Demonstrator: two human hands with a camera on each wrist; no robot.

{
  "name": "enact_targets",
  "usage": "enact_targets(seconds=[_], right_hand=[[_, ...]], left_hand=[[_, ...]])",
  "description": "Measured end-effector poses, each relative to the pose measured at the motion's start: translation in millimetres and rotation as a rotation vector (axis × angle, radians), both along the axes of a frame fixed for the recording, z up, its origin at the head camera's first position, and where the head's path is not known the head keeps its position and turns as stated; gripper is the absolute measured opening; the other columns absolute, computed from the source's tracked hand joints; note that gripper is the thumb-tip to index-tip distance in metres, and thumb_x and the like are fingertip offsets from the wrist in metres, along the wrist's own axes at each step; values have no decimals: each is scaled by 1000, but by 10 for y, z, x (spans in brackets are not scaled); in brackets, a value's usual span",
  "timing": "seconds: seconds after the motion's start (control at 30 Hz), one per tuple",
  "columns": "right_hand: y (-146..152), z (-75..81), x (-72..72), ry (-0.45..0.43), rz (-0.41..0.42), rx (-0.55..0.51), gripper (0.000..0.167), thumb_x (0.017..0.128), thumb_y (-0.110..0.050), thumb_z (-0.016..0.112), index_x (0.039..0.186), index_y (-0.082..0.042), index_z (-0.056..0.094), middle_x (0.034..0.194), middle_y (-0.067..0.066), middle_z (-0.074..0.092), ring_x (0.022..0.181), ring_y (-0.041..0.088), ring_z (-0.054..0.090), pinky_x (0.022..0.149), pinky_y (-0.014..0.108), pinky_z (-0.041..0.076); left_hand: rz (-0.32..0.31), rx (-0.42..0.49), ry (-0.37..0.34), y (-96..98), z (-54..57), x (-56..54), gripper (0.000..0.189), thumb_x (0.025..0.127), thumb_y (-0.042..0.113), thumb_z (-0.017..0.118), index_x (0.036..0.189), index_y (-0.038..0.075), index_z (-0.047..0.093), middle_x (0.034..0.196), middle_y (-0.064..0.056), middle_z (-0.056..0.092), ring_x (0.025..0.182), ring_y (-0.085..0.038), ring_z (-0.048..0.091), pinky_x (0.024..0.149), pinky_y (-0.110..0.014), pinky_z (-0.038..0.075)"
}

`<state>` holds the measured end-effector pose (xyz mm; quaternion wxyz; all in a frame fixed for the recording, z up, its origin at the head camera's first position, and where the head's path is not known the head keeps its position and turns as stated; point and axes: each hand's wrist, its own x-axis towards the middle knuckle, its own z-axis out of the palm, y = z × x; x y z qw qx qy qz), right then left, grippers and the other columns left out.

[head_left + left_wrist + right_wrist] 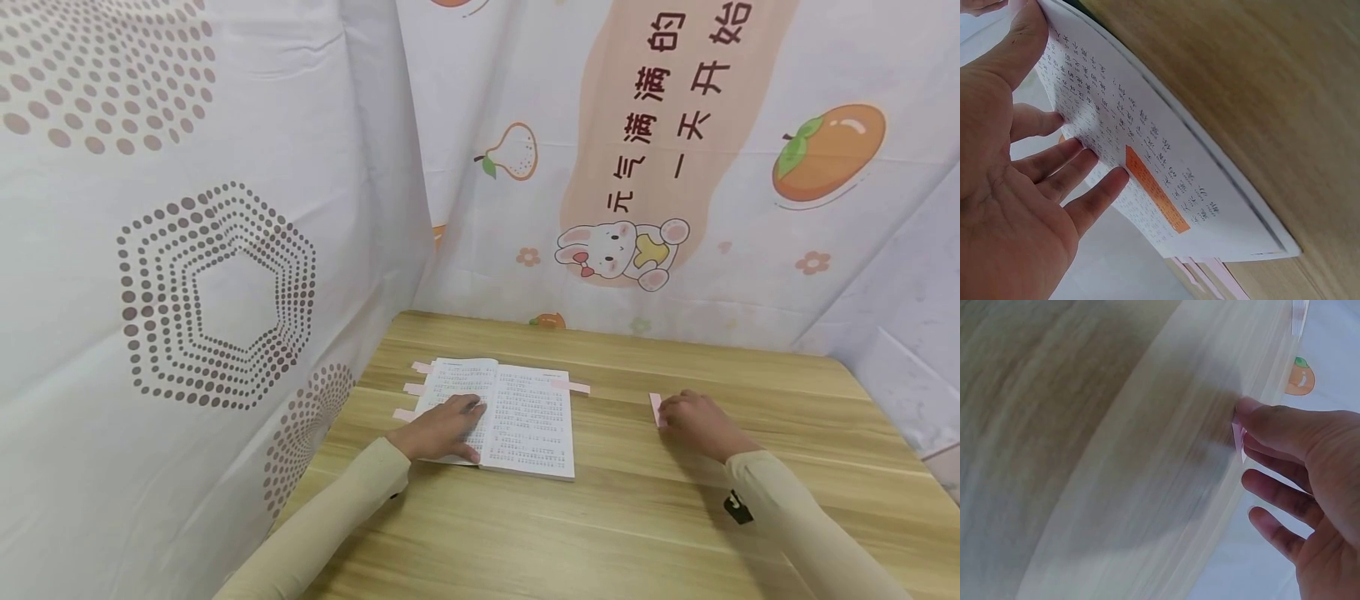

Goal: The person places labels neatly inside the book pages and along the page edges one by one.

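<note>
An open book (528, 421) with printed pages lies on the wooden table. My left hand (446, 427) rests on its left page, fingers spread and fingertips on the paper. In the left wrist view an orange strip (1159, 190) shows on that page, close to my fingertips. Pink sticky tabs (405, 414) stick out past the book's left edge, and another pink tab (573, 387) crosses the right page's outer edge. To the right of the book, my right hand (697, 423) pinches a pink sticky note (656, 408) between thumb and index finger, close over the table; the other fingers are loosely bent.
The wooden table (465, 542) reaches back to a printed curtain (480, 275) with cartoon fruit and a rabbit. Another white curtain (360, 208) with dotted patterns hangs along the left side. A dark object (738, 507) shows at the right sleeve.
</note>
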<state>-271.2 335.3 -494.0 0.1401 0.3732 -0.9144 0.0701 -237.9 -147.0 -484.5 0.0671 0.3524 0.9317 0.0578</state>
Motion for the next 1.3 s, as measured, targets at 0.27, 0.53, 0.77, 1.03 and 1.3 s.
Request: enact_targets(seconds=[0.27,0.53,0.77,1.03,1.3], right_hand=[[0,16,-18,-2,28,-16,12,78,0,86,84,-4,77,92,12,74,81,31,66,71,46,57],[19,61,-29,-55,33,-32,14,78,7,83,89,0,77,90,11,74,81,31,69,73,46,58],[-23,56,-89,-77,12,-2,22,84,9,78,84,-13,78,86,1,72,78,22,67,68,39,57],[-119,30,-224,-33,-39,53,19,85,10,72,81,-8,77,84,8,73,76,29,66,64,43,57],[-225,81,-245,-80,-148,117,15,87,7,72,89,-5,79,85,8,70,77,29,62,67,52,56]], left_hand=[[-2,2,8,-4,-4,1,96,84,53,72,153,-5,41,159,-22,37,145,-36,38,115,-46,39],[-7,-1,16,-7,-21,-2,96,84,54,72,153,-5,41,159,-22,38,145,-36,39,114,-46,40],[-10,-6,15,-13,-28,-7,97,84,55,71,154,-5,41,159,-22,37,145,-36,39,114,-46,40],[-20,-6,19,-24,-57,-24,97,85,55,70,155,-4,39,159,-23,36,145,-37,39,114,-46,41],[-15,-8,18,-19,-36,-13,97,84,55,71,154,-5,40,159,-23,37,145,-36,39,114,-46,40]])
